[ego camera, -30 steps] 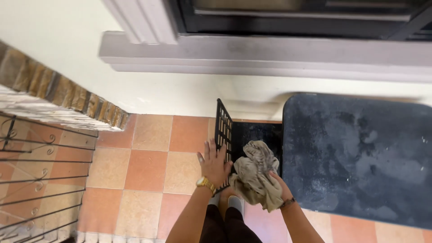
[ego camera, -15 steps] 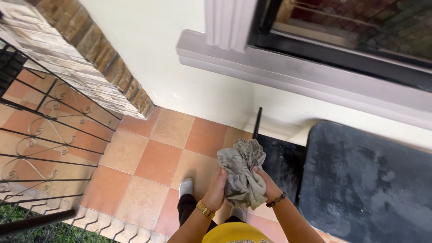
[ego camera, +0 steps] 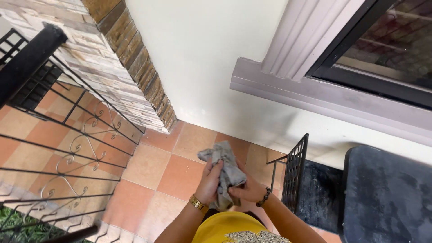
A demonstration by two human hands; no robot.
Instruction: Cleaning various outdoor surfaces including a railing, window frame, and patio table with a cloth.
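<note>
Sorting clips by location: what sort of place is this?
Probably a house's tiled porch or balcony: terracotta floor tiles, a black wrought-iron railing with grass beyond, and a window sill in a plastered outer wall.

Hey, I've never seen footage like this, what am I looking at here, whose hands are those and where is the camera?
The picture comes from a camera worn on a person's head, looking down, so the hands are that person's own. The left hand, with a gold wristband, and the right hand, with a dark bead bracelet, both grip a crumpled grey cloth. Below is an orange and beige tiled floor. A black scrolled metal railing stands on the left, a dark blue-grey table top on the right, under a grey window ledge.
</note>
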